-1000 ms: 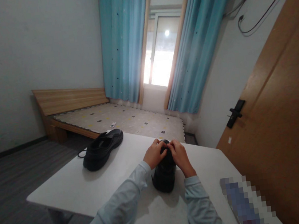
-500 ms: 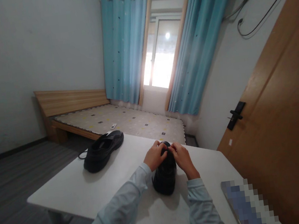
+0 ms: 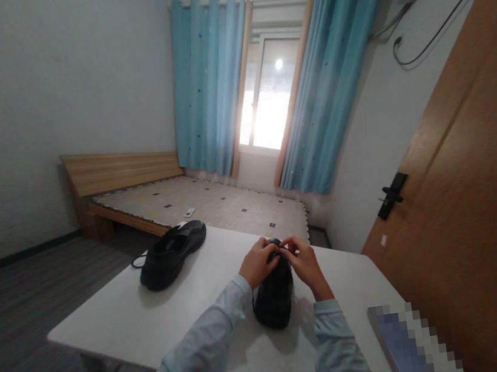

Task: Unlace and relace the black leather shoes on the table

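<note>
A black leather shoe (image 3: 274,295) stands upright on the white bench (image 3: 133,323), heel toward the camera.

A: Where do things sit on the table (image 3: 125,330)?

B: One shoe (image 3: 273,292) stands near the middle. The second shoe (image 3: 171,254) lies left of it, toward the far edge.

A: And beyond the table?

B: The bed (image 3: 200,204), with the window (image 3: 267,101) behind it.

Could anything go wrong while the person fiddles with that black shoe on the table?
Maybe. Both hands, left hand and right hand, pinch at the far end of the near shoe, so a hard tug might slide it across the white table. The other shoe lies close to the table's far left edge with its lace hanging over; a bump could knock it off.
</note>
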A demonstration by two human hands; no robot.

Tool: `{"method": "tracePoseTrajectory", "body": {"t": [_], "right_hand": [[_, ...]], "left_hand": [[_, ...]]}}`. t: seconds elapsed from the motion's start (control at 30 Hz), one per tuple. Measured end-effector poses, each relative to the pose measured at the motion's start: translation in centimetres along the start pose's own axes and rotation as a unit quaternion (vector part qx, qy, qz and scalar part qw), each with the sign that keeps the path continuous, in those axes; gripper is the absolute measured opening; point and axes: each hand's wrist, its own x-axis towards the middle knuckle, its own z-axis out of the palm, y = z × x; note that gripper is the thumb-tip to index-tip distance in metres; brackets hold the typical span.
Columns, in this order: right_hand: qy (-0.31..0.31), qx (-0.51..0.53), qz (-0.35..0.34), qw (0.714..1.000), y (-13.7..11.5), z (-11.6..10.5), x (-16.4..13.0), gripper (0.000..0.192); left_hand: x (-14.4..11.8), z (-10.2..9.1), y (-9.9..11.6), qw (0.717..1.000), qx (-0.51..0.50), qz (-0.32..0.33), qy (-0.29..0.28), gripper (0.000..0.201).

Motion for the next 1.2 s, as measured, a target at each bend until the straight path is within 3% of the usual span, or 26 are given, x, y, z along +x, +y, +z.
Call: {"method": "tracePoseTrajectory", "body": {"t": [0.23, 0.4, 0.7, 0.93, 1.07, 1.2], "right_hand": [[-0.031, -0.122, -0.031, 0.992, -0.4, -1.0, 1.1, 0.016], [-0.061, -0.142, 0.003, 0.988, 0.6, -1.5, 1.8, 0.025], [-0.151, -0.149, 0.084, 0.974, 1.5, -1.3, 1.9, 0.015], [-0.053, -0.164, 0.036, 0.984, 2.0, -1.0, 2.9, 0.012], [-0.022, -0.082, 0.070, 0.994, 1.4, -1.4, 3.5, 0.013], [-0.033, -0.015, 0.083, 0.996, 0.7, -1.5, 3.7, 0.013]], "left_hand": [[0.4, 0.0, 0.0, 0.999, -0.044, -0.024, -0.013, 0.015], [1.1, -0.2, 0.5, 0.998, -0.047, -0.031, 0.000, 0.008], [2.4, -0.1, 1.4, 0.998, 0.031, -0.055, -0.005, 0.005], [3.6, -0.3, 1.8, 0.996, 0.028, -0.078, -0.011, 0.017], [4.6, -1.1, 2.5, 0.993, -0.079, -0.082, -0.002, 0.019], [5.4, -1.9, 3.8, 0.980, -0.186, -0.066, -0.018, 0.016]]}}
